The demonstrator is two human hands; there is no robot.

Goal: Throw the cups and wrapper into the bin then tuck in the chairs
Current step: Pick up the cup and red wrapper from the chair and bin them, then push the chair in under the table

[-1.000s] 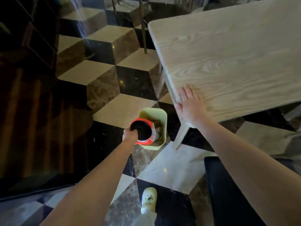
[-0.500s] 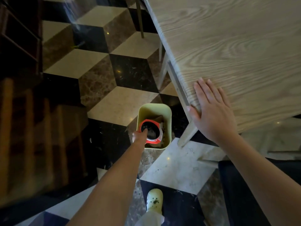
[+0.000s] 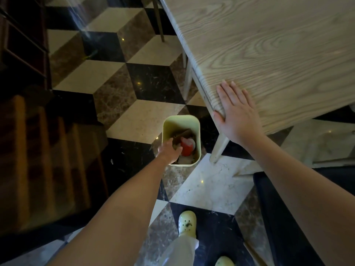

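Left hand [image 3: 170,151] in pale-green plastic bin [image 3: 180,117], fingers seemingly loose beside red paper cup [image 3: 186,149] | right hand [image 3: 237,116] flat on pale wooden table [image 3: 269,45] | lift straight out.

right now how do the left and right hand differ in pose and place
The left hand reaches down into the bin; the right hand lies on the table corner. The left hand's fingers are loosely bent; the right hand's are straight. Neither grips anything.

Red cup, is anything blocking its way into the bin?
Nothing visible does. The red cup already lies inside the bin, on top of other rubbish, with the left hand at the rim beside it. The right hand rests flat on the table corner.
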